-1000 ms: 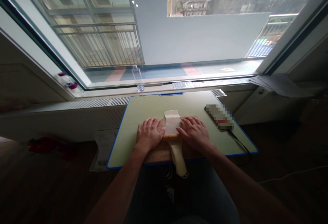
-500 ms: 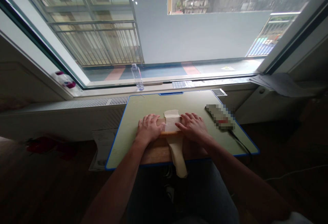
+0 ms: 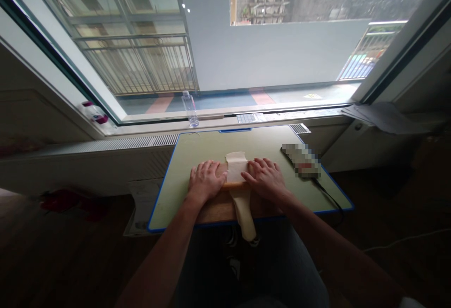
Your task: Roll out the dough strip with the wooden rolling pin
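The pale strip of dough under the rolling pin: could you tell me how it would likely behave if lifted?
The pale strip of dough would probably be floppy: its near end droops over the wooden board's edge. It looks thin, so it may stretch or tear under its own weight.

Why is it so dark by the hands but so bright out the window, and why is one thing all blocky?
In the head view, daylight floods through the window, leaving the floor and the edges of the room murky; the left hand and right hand on the dough strip are dim but readable; the object on the table is pixelated; straight window frames bow from lens distortion.
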